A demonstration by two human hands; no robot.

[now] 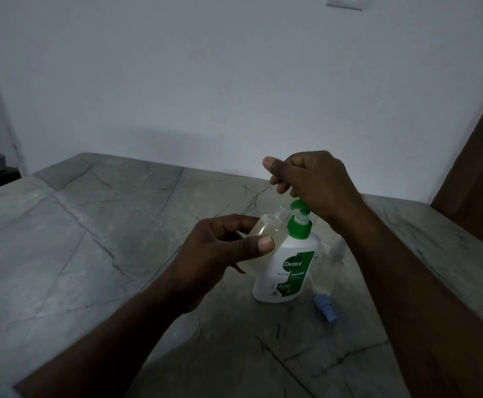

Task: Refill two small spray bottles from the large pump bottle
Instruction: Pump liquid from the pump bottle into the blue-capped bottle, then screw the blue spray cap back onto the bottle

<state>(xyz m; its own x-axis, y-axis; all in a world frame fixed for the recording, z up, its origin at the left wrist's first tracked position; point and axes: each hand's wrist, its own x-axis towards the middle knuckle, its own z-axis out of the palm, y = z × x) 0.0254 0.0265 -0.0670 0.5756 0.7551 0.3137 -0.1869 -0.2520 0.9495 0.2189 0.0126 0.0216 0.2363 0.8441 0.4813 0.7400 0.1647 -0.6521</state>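
While left hand [220, 248] grips clear bottle [266, 228], green pump [299, 224] beside

The white pump bottle [287, 271], with its green label and green pump head, is standing upright on the counter [119, 254]. The uncapped spray bottle [266, 228], clear and holding pale liquid, is tilting in the left hand [214, 254], its neck just beside the pump spout. The second spray bottle [325, 278] is standing just right of the pump bottle, with a blue cap [326, 308] lying near.
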